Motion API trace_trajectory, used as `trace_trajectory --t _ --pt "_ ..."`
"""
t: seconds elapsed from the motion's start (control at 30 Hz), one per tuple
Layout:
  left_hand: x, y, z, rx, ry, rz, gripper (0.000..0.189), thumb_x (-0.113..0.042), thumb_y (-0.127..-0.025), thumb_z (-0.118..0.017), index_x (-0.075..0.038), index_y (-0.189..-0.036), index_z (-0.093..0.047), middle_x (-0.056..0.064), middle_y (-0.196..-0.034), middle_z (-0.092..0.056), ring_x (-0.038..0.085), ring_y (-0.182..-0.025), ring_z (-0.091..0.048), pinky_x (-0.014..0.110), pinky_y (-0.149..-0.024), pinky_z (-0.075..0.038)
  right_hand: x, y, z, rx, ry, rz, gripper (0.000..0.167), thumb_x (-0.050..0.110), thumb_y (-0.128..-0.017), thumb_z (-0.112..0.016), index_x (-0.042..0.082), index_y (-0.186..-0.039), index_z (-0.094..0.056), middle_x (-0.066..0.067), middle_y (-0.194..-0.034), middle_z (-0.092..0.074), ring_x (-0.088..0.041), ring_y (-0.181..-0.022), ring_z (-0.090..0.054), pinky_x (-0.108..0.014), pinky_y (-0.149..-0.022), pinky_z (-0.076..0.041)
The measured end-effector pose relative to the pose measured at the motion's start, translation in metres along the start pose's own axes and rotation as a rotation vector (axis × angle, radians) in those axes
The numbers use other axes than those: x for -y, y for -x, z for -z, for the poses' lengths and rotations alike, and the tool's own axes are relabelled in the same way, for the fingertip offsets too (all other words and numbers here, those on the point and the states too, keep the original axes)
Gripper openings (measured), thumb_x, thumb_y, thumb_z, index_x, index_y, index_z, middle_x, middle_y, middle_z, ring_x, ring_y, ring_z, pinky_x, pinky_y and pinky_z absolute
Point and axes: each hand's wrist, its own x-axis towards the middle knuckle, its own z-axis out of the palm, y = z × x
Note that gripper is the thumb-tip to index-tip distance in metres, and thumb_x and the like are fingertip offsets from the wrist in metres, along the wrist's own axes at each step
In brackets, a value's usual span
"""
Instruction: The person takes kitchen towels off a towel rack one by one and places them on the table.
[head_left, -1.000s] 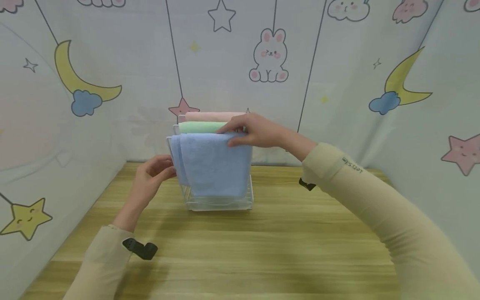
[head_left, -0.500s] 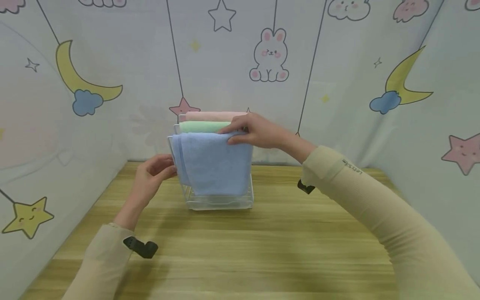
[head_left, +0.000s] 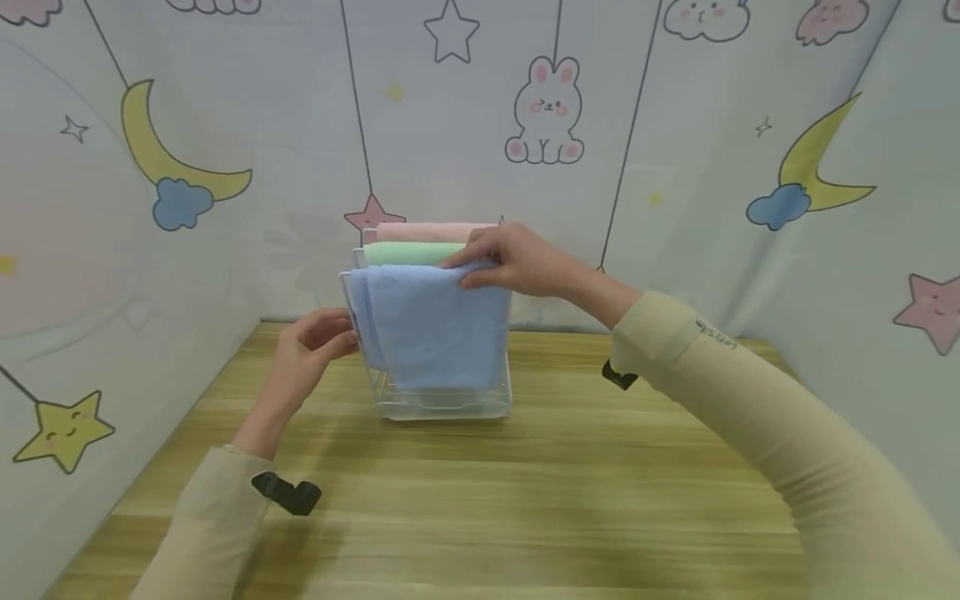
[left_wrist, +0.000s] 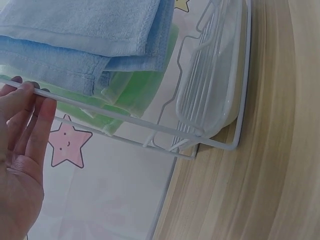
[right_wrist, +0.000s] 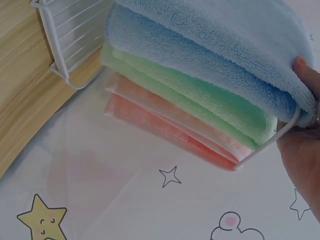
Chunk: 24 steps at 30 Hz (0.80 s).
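Observation:
A blue towel hangs folded over the front rail of a white wire rack. Behind it hang a green towel and a pink towel, each on its own bar. My right hand pinches the blue towel at its top right, thumb in front; the right wrist view shows the white bar end beside that hand. On the other side, my left hand holds the rack's side wire between thumb and fingers. Several layers of the blue towel show at the left, their edges staggered.
The rack stands on a wood-grain table towards its back edge, with a pale tray in its base. White curtains printed with moons, stars and a rabbit close off the back and both sides.
The head view has shifted a little. The blue towel's front layer slants slightly more, its lower left corner further right. Both hands keep their hold.

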Motion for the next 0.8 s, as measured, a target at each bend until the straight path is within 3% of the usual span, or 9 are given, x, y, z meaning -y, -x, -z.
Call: trace_trajectory --t 0.3,0.4,0.6,0.8 --pt "0.001 0.000 -0.001 -0.005 0.031 -0.009 0.023 0.003 -0.094 -0.062 -0.003 -0.115 -0.066 -0.011 -0.102 -0.074 0.003 -0.091 -0.071 0.021 -0.081 -0.063 0.011 0.001 0.002 0.004 0.128 0.026 0.029 0.013 -0.089 -0.074 0.017 -0.118 -0.074 -0.003 -0.086 -0.065 -0.016 -0.071 -0.044 -0.024 -0.064 -0.040" --pt "0.002 0.000 -0.001 -0.001 0.036 -0.004 0.023 0.003 -0.094 -0.062 -0.003 -0.115 -0.066 -0.011 -0.102 -0.074 0.003 -0.091 -0.071 0.022 -0.082 -0.063 0.014 0.000 0.005 0.038 0.148 0.011 0.029 0.013 -0.090 -0.073 0.016 -0.118 -0.073 -0.003 -0.088 -0.066 -0.016 -0.073 -0.046 -0.025 -0.066 -0.041" --pt "0.001 0.001 -0.001 -0.014 0.031 -0.017 0.023 0.004 -0.094 -0.062 0.005 -0.117 -0.063 -0.011 -0.103 -0.074 0.004 -0.091 -0.072 0.022 -0.081 -0.063 0.020 -0.003 0.012 0.127 0.205 -0.033 0.028 0.013 -0.094 -0.067 0.015 -0.122 -0.070 -0.004 -0.106 -0.069 -0.018 -0.093 -0.059 -0.031 -0.084 -0.051" --pt "0.001 -0.001 0.000 -0.020 0.032 -0.021 0.022 0.004 -0.094 -0.062 0.003 -0.116 -0.064 -0.012 -0.104 -0.074 0.003 -0.091 -0.071 0.020 -0.080 -0.063 0.026 -0.007 0.021 0.162 0.275 -0.044 0.027 0.012 -0.093 -0.068 0.012 -0.120 -0.071 -0.006 -0.107 -0.070 -0.021 -0.095 -0.060 -0.032 -0.086 -0.053"
